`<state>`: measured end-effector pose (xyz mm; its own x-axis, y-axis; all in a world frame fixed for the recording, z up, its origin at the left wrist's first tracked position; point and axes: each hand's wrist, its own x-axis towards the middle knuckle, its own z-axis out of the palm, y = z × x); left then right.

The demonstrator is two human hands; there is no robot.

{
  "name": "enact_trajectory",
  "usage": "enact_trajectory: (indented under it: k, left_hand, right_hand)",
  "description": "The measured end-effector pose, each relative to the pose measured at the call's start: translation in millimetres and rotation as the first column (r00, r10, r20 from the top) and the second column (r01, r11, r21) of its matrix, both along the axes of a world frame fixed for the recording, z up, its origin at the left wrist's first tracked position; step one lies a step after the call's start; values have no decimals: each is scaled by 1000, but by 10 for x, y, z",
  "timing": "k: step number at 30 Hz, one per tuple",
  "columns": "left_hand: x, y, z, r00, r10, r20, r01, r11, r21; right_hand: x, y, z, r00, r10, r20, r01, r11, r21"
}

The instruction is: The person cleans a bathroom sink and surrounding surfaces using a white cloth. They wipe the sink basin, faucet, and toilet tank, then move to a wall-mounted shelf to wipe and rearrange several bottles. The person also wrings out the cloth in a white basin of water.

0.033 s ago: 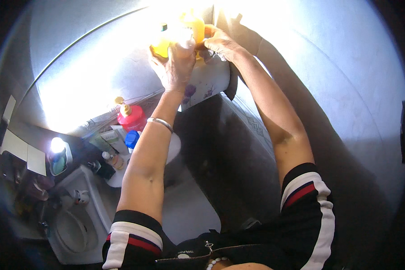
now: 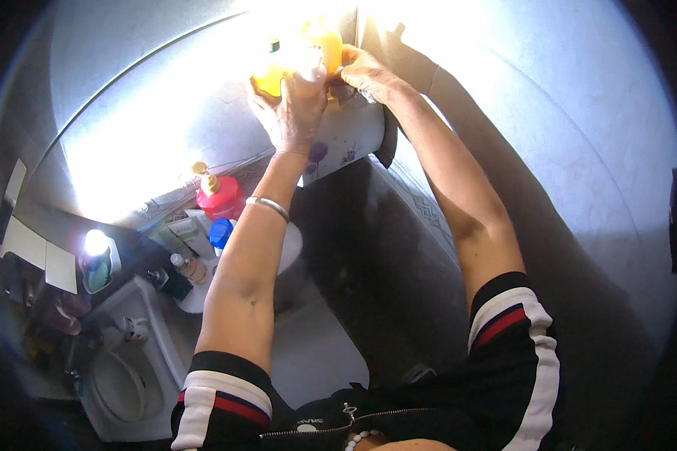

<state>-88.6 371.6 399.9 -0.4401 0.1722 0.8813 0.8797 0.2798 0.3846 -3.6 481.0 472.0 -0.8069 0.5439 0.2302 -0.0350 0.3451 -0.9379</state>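
Observation:
My left hand, silver bangle on its wrist, is wrapped around a pale pinkish bottle at the top centre. Against its fingers stands a yellow bottle with a dark green cap. Just behind is a larger orange-yellow bottle, partly washed out by glare. My right hand is closed beside that bottle, fingers bent at its right side. A crumpled, pale, cloth-like piece shows under the right hand; its full shape is hidden. Below both hands is a white surface with purple flowers.
A red pump bottle, a blue-capped bottle and several toiletries crowd a white ledge left of my left forearm. A white washbasin lies lower left, near a bright lamp. A pale wall rises on the right.
My right hand and forearm have shifted very slightly beside the orange-yellow bottle. The left hand and the bottles look the same.

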Motion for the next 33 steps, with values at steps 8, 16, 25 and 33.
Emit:
enact_trajectory:
  k: [8, 16, 25, 33]
  left_hand:
    - [-40, 25, -37, 992, 61, -110, -59, 998, 22]
    - [3, 10, -16, 1000, -8, -9, 8, 1000, 29]
    - [-42, 46, -48, 995, 18, -95, -10, 997, 79]
    - [-79, 50, -75, 995, 23, -94, -15, 997, 81]
  right_hand:
    - [-144, 183, -235, 961, -254, 110, 242, 964, 113]
    - [57, 121, -238, 664, -747, -46, 566, 462, 683]
    - [152, 42, -262, 623, -775, -107, 517, 305, 800]
    - [418, -227, -425, 753, -584, -305, 584, 377, 719]
